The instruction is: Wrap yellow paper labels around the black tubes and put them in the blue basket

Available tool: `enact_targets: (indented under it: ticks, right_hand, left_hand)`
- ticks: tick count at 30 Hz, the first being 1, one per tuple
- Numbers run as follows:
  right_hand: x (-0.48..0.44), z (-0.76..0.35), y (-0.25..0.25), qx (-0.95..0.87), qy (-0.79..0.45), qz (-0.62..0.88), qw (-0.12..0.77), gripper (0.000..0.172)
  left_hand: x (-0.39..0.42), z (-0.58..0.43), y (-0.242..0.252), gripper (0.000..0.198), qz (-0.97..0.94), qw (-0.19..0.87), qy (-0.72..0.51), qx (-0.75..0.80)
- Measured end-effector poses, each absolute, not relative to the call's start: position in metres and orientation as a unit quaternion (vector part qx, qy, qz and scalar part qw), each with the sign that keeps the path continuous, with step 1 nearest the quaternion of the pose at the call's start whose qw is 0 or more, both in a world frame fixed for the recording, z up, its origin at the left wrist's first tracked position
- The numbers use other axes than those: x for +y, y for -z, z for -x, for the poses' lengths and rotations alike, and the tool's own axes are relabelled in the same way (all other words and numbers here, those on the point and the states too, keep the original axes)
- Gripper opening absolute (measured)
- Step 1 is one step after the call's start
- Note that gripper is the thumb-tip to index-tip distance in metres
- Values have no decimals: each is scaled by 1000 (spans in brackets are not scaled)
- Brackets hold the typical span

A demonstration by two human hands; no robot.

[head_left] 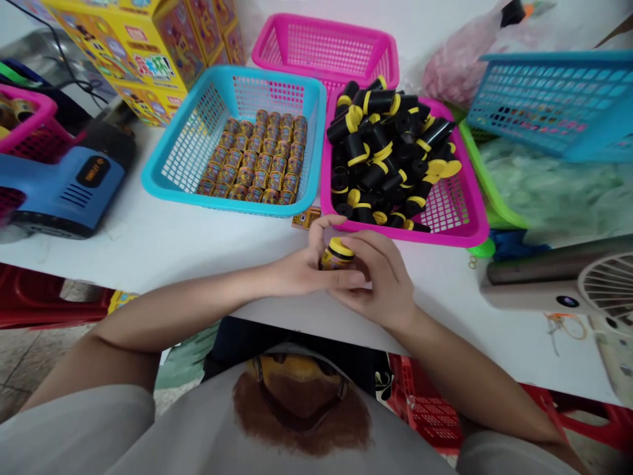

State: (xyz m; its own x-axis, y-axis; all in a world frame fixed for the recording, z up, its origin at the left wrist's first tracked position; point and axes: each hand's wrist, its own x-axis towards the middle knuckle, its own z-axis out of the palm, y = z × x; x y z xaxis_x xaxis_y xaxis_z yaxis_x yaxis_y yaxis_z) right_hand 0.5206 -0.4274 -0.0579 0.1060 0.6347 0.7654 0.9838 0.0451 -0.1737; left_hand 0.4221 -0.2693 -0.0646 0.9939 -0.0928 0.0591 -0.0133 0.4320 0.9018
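Both my hands meet at the table edge. Left hand (302,267) curled around a small canister (337,254) with yellow cap and black collar; right hand (388,280) closed on its cap side. Canister sits between them, tilted; its printed wrap is too small to read.

Writing: far ahead-left of my left hand, yellow cartons (143,53) carry large multicoloured characters, the last resembling 杯, then "!". Nearer on that side, a blue heat gun (84,188) bears a dark badge with orange lettering, illegible. Ahead-left, a blue basket (222,204) holds rows of wrapped cylinders (254,158), print unreadable.

Just ahead of my right hand: pink basket (420,235) heaped with black-and-yellow pieces (378,148).

Surface: white tabletop (182,241). To my right, a fan unit (548,280).

Room: pale wall (435,23) beyond the baskets; tiled floor (30,356) below my left arm; red plastic crate (430,409) under the table.
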Motion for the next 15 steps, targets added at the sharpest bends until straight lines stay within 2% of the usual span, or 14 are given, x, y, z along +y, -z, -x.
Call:
enact_targets:
  ticks: [3,9,15]
  right_hand:
    - [-427,-516,56,-640,233,639,358,52]
    - [-428,-509,56,-649,211,611,402,52]
    - [-431,-514,55,-675,274,578,368,45]
  left_hand:
    - [-271,-421,63,81,-529,845,54,-58]
    - [-272,-418,57,78,-516,846,65,-119]
    - [-271,-416,56,71,-568,809,28,-147]
